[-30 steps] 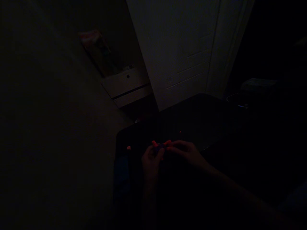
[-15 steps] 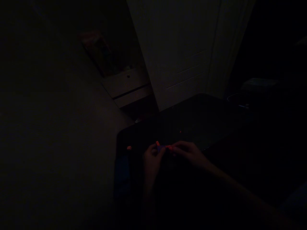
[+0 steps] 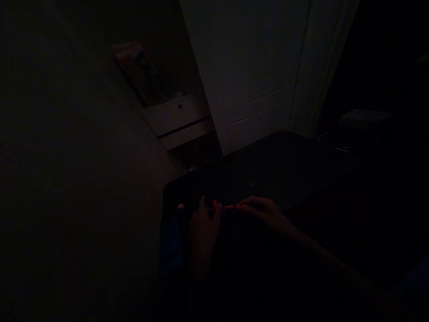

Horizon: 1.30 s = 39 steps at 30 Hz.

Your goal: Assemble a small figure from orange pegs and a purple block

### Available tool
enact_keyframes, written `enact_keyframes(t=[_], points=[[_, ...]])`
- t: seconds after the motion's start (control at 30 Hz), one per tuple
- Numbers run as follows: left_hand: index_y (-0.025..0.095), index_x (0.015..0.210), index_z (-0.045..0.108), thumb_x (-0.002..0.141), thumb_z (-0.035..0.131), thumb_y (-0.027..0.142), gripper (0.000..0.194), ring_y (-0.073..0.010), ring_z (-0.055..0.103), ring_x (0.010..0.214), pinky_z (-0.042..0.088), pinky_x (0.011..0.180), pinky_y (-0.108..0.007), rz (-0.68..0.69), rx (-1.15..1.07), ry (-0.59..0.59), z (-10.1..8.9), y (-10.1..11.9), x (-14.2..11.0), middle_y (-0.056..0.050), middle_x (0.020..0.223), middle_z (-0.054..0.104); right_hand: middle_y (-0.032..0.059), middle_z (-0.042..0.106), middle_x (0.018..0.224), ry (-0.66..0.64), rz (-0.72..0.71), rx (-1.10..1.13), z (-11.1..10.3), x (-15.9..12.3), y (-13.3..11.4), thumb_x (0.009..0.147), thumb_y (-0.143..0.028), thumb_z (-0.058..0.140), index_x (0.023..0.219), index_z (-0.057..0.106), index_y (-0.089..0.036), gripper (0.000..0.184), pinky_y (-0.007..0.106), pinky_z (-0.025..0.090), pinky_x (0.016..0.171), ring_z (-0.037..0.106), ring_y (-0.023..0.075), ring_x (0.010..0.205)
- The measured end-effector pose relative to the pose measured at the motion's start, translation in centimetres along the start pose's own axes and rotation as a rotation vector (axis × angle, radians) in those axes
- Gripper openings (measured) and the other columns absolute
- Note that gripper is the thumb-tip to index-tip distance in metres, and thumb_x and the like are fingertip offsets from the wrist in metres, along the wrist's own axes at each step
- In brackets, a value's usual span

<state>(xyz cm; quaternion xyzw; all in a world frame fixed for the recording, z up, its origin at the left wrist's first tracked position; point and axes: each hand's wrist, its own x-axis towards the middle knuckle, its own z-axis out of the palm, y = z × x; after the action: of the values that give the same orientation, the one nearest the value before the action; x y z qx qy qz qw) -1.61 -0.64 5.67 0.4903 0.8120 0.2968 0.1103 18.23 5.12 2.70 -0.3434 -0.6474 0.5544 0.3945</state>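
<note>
The room is very dark. Both my hands meet over a dark table. My left hand and my right hand pinch a small object with red-orange parts between their fingertips. Its shape is too dim to name. A separate small red-orange piece lies on the table to the left of my left hand, apart from it.
A pale door stands behind the table. To its left is a low light-coloured drawer unit with a knob, and a slanted object above it. A faint box shape sits at the right. The left is bare dim floor.
My left hand has slid a little to the left and lower. The red-orange object between my hands now looks flatter and thinner. My right hand has barely moved.
</note>
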Motion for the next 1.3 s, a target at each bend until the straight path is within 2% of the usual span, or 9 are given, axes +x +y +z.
enact_keyframes(t=[0.07,0.13,0.23,0.37,0.6,0.7,0.9,1.17,1.3], points=[[0.011,0.135,0.063,0.093,0.061,0.046,0.055,-0.0351,0.070,0.104,0.049,0.092,-0.046,0.042,0.018,0.068,-0.5,-0.1,-0.4,-0.018,0.107,0.077,0.0056,0.079,0.104,-0.002,0.005,0.024,0.0,0.0,-0.2,0.091,-0.047,0.070,0.101,0.079,-0.022,0.029,0.037,0.053,0.092,0.071,0.0247,0.101],[0.015,0.116,0.074,0.094,0.060,0.041,0.037,-0.0301,0.071,0.096,0.052,0.088,-0.042,0.116,-0.088,0.100,-0.9,-0.2,-0.9,-0.015,0.105,0.077,0.0051,0.079,0.104,-0.002,0.002,0.046,0.1,0.0,-0.4,0.089,-0.047,0.072,0.100,0.079,-0.022,0.028,0.038,0.053,0.094,0.071,0.0248,0.102],[0.021,0.107,0.079,0.091,0.067,0.035,0.025,-0.0234,0.072,0.088,0.055,0.081,-0.036,0.312,-0.368,-0.028,-1.0,0.2,-1.5,-0.009,0.104,0.077,0.0039,0.080,0.102,-0.009,-0.028,0.061,0.2,0.0,-0.5,0.088,-0.045,0.074,0.099,0.080,-0.023,0.025,0.037,0.053,0.095,0.072,0.0240,0.101],[0.025,0.098,0.082,0.087,0.074,0.024,0.014,-0.0231,0.072,0.101,0.054,0.095,-0.037,0.477,-0.526,-0.070,0.0,0.9,-1.8,-0.006,0.106,0.078,0.0039,0.080,0.101,-0.031,-0.071,0.059,0.4,0.1,-0.7,0.090,-0.040,0.072,0.099,0.079,-0.022,0.021,0.036,0.055,0.093,0.073,0.0233,0.099],[0.024,0.096,0.079,0.088,0.072,0.019,0.012,-0.0217,0.075,0.095,0.050,0.105,-0.044,0.489,-0.524,0.015,1.1,1.1,-2.3,-0.004,0.100,0.081,0.0033,0.080,0.094,0.084,-0.201,-0.156,0.4,-0.2,-1.5,0.090,-0.035,0.073,0.094,0.078,-0.023,0.014,0.034,0.058,0.086,0.076,0.0228,0.089],[0.023,0.095,0.079,0.087,0.073,0.017,0.012,-0.0206,0.076,0.089,0.051,0.105,-0.044,0.497,-0.497,0.038,1.2,1.0,-2.3,-0.002,0.095,0.081,0.0027,0.081,0.097,0.068,-0.278,-0.232,0.1,-0.3,-1.8,0.094,-0.031,0.069,0.099,0.077,-0.023,0.013,0.032,0.058,0.085,0.076,0.0215,0.091],[0.023,0.099,0.079,0.089,0.072,0.017,0.013,-0.0209,0.075,0.095,0.056,0.099,-0.040,0.659,-0.464,0.037,1.6,0.2,-2.0,-0.006,0.102,0.079,0.0033,0.080,0.095,-0.008,-0.373,-0.393,-0.8,-0.1,-1.8,0.096,-0.024,0.065,0.097,0.076,-0.021,0.011,0.029,0.057,0.080,0.076,0.0196,0.086],[0.023,0.091,0.079,0.087,0.075,0.021,0.006,-0.0218,0.074,0.096,0.052,0.105,-0.044,0.614,-0.512,0.009,1.7,0.2,-2.4,-0.006,0.096,0.078,0.0057,0.075,0.093,-0.128,-0.558,-0.611,-1.4,0.2,-0.5,0.096,-0.017,0.060,0.104,0.069,-0.019,0.012,0.027,0.055,0.073,0.072,0.0173,0.079],[0.021,0.095,0.080,0.083,0.078,0.029,0.015,-0.0239,0.074,0.099,0.055,0.099,-0.042,0.395,-0.645,-0.145,1.5,0.1,-2.4,-0.008,0.104,0.079,0.0064,0.073,0.094,-0.131,-0.680,-0.695,-1.5,0.1,0.2,0.096,-0.017,0.059,0.105,0.066,-0.020,0.011,0.028,0.055,0.074,0.070,0.0184,0.083]])
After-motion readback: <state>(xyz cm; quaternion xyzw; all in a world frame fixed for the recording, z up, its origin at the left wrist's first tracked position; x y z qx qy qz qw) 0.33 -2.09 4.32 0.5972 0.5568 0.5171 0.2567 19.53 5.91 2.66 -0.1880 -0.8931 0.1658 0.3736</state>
